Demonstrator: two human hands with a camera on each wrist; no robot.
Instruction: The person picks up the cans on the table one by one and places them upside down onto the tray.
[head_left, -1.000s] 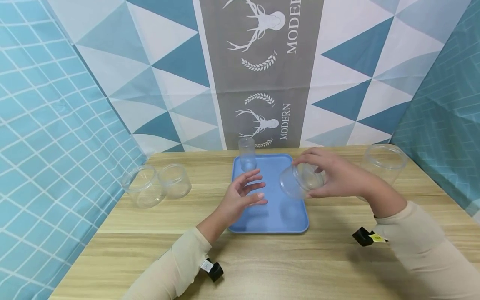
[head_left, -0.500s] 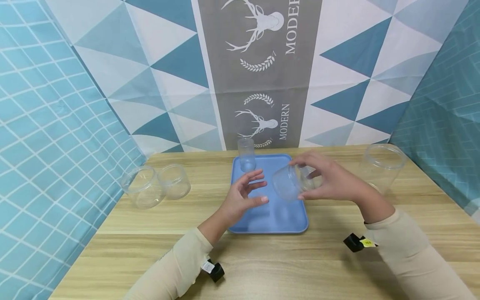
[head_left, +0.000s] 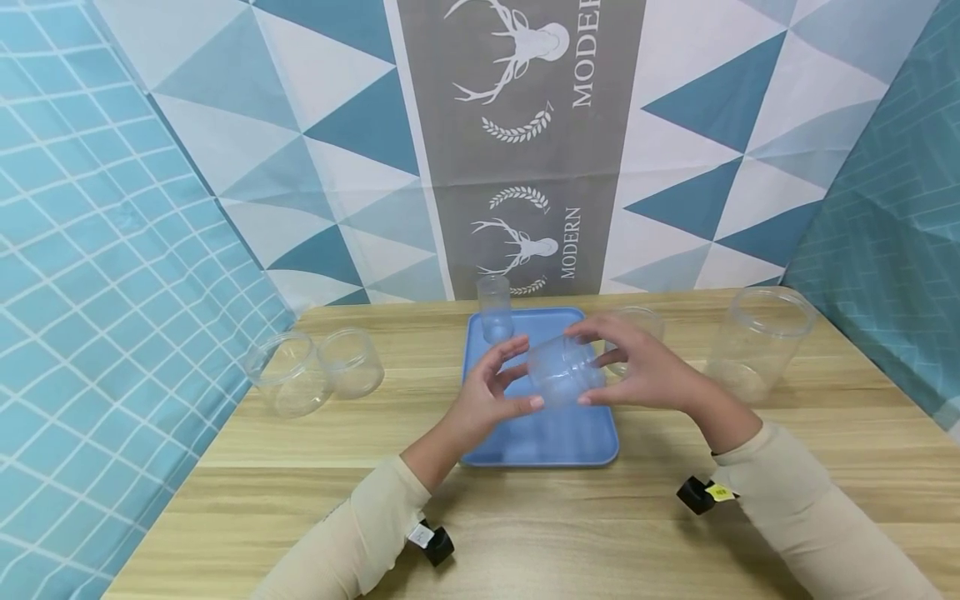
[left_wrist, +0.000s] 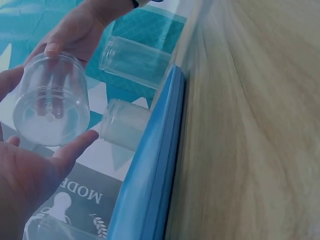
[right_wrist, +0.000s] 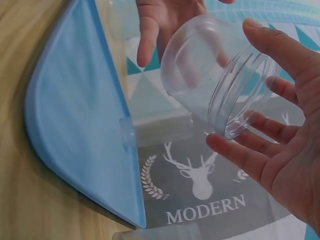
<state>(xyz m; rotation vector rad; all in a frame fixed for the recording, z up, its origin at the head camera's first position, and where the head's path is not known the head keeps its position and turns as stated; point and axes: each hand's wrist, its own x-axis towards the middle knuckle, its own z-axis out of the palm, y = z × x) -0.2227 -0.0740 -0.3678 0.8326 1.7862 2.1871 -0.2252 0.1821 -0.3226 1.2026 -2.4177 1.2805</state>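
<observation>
A clear wide-mouthed jar (head_left: 558, 371) is held tilted on its side above the blue tray (head_left: 540, 442). My right hand (head_left: 648, 371) grips it around the threaded rim; the right wrist view shows the thumb on one side of the jar (right_wrist: 195, 70) and fingertips on the other. At the jar's base end, my left hand (head_left: 476, 400) is spread, fingers and thumb apart on either side of it. From the left wrist, the jar (left_wrist: 52, 112) shows nothing inside, its flat base toward the left hand (left_wrist: 25, 180).
A narrow clear jar (head_left: 495, 310) stands at the tray's back left corner. Two clear jars (head_left: 351, 362) sit on the left of the wooden table. Behind my right hand is another jar (head_left: 639, 321), with a large one (head_left: 761, 342) farther right. Patterned cloth hangs behind.
My right hand has brought the jar leftward over the tray, to between the left hand's fingers and thumb. The left hand has barely moved. The jar behind the right hand has come into clearer view.
</observation>
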